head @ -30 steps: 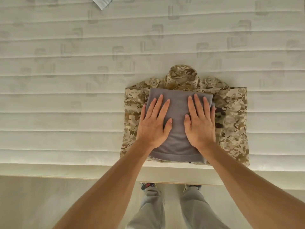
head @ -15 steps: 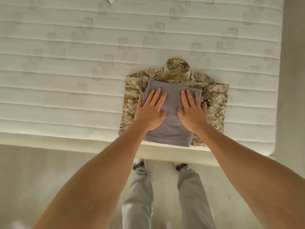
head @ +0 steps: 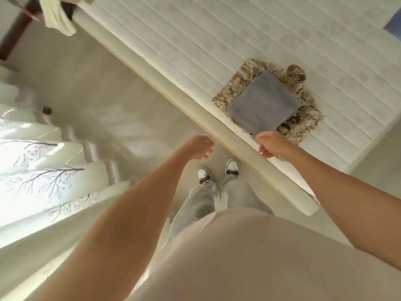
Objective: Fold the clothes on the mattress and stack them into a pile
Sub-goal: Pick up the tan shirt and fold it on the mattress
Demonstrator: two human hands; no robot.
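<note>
A folded grey garment (head: 264, 103) lies on top of a folded camouflage jacket (head: 240, 83), making a small pile near the mattress (head: 217, 40) edge. My right hand (head: 273, 144) hovers over the mattress's side, just below the grey garment's near corner, with loosely curled fingers that hold nothing. My left hand (head: 199, 146) hangs over the floor, off the mattress, also relaxed and empty. Neither hand touches the pile.
A blue item (head: 392, 25) lies at the mattress's far right edge. A cream cloth (head: 58, 18) hangs at the top left near dark wooden furniture. A white curtain (head: 32, 159) with a branch print fills the left. My legs and shoes (head: 217, 172) stand on the floor beside the bed.
Both hands have lifted off the grey garment and drawn back from the pile. The view has swung left and tilted, showing the floor and curtain.
</note>
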